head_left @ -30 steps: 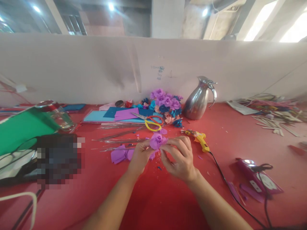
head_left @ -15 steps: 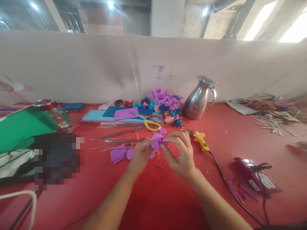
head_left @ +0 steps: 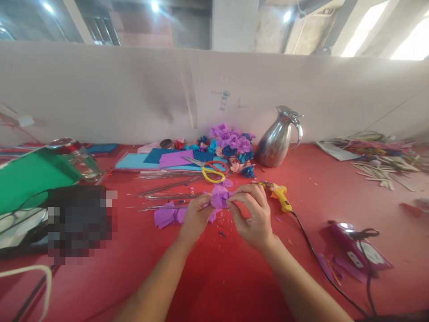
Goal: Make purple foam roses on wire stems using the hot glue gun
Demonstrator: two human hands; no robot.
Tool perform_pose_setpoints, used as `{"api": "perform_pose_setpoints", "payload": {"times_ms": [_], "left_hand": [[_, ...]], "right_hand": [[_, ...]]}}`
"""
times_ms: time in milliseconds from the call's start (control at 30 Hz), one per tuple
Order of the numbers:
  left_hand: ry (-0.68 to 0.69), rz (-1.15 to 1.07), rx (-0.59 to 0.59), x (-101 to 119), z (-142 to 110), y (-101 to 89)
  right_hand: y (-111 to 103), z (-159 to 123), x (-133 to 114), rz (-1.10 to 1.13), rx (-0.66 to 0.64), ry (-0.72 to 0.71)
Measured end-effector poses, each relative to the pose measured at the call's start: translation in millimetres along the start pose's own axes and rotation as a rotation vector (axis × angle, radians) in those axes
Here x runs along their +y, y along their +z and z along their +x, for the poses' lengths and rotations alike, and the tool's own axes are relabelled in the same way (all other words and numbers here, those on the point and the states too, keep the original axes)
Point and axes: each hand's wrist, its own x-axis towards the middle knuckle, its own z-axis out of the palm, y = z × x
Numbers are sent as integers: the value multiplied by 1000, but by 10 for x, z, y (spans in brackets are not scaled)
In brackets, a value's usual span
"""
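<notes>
A purple paper flower [head_left: 219, 197] is held between my two hands above the red table. My left hand [head_left: 197, 218] is closed on its left side, thumb and fingers pinching the paper. From the right, the thumb and forefinger of my right hand [head_left: 254, 214] pinch the flower's edge. Purple paper petals [head_left: 166, 215] lie on the table just beyond my left hand. Scissors [head_left: 212, 172] with red and yellow handles rest past the flower, partly over sheets of purple paper [head_left: 176, 158] and blue paper. A yellow glue gun [head_left: 279, 195] lies to the right of my right hand.
Finished paper flowers [head_left: 231, 141] are heaped at the back beside a steel jug [head_left: 276, 138]. Thin wires [head_left: 164, 196] lie left of centre. A glass jar [head_left: 75, 158] stands at left. A maroon power strip [head_left: 358, 248] with cords sits at right, near scattered sticks [head_left: 382, 172].
The flower has turned slightly between my fingers, its petal showing a smoother, rounder face. Both hands stay in nearly the same place, still pinching it.
</notes>
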Motion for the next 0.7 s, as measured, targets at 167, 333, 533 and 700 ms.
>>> {"api": "perform_pose_setpoints", "payload": {"times_ms": [167,333,533,700], "left_hand": [[12,8,11,-4,7,-9],[4,15,50,-27,26,-47],[64,89,25,-34,26,-55],[70,116,28,12,28,-36]], "right_hand": [[-3,8,-5,22,9,-5],[-18,9,24,80,18,123],[-12,6,19,63,6,91],[-4,5,0,25,-10,49]]}}
